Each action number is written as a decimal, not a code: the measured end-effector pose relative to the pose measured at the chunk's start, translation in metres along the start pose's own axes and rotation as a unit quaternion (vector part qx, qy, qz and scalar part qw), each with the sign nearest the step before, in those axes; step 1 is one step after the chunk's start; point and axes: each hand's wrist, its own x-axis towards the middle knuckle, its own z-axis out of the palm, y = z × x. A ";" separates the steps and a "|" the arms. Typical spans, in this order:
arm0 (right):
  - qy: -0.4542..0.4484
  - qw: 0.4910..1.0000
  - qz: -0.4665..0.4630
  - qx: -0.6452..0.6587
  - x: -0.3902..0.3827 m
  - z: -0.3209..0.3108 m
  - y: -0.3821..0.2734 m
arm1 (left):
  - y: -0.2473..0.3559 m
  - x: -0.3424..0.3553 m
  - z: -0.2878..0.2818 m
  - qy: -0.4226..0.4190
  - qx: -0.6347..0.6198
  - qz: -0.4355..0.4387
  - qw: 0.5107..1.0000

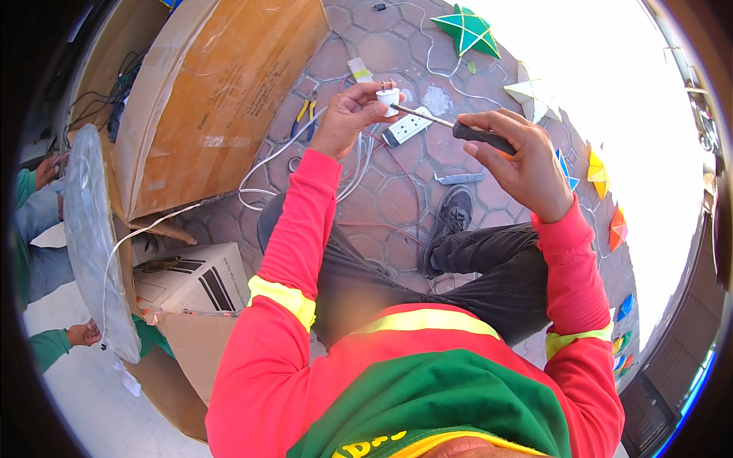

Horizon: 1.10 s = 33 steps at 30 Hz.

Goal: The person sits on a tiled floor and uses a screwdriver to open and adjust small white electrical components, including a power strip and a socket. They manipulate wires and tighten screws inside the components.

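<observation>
Between the thumb and fingers of my left hand [343,122] is a white two-pin electrical plug [388,99], its prongs pointing away from me. My right hand [523,156] is closed round the black handle of a screwdriver [466,131]. The screwdriver's metal shaft runs left, and its tip meets the side of the plug. Both hands are raised above the paved ground, beyond my knees. Beneath them lies a white power strip [407,128], partly covered by the shaft. Pliers with yellow and blue handles [304,114] rest on the paving, left of my left hand.
Large cardboard boxes [229,99] stand on my left, with a white cable [256,169] looping nearby. A green star lantern [467,32] and a white star lantern [532,93] lie ahead. A metal strip [460,178] lies near my shoe. Another person's hand [84,333] shows far left.
</observation>
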 end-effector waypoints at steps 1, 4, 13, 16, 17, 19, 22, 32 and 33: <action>0.014 0.998 0.034 0.056 0.001 0.000 0.001 | -0.002 0.001 0.001 0.001 -0.011 0.017 1.000; 0.009 0.995 0.072 0.062 0.004 -0.001 0.004 | -0.004 0.006 0.001 -0.001 -0.018 0.035 0.999; -0.001 0.993 0.101 0.064 0.004 -0.003 0.002 | -0.008 0.009 -0.001 0.006 -0.035 0.039 0.999; -0.017 0.973 0.166 0.161 0.005 -0.005 0.003 | -0.007 0.008 -0.002 0.002 -0.050 0.036 0.998; -0.019 0.968 0.178 0.173 0.005 -0.005 0.004 | -0.006 0.008 -0.002 -0.002 -0.054 0.036 0.998; -0.019 0.964 0.184 0.191 0.006 -0.005 0.006 | -0.005 0.007 -0.003 -0.002 -0.035 0.034 0.999; 0.014 0.991 0.091 0.093 0.006 0.002 0.006 | -0.006 0.006 -0.002 0.005 0.000 0.047 0.999; -0.002 0.986 -0.050 -0.158 0.001 0.010 -0.007 | -0.007 0.004 -0.005 0.006 0.036 -0.017 0.999; 0.000 0.989 -0.058 -0.136 0.003 0.009 -0.007 | -0.008 0.004 -0.005 0.010 0.031 -0.007 0.999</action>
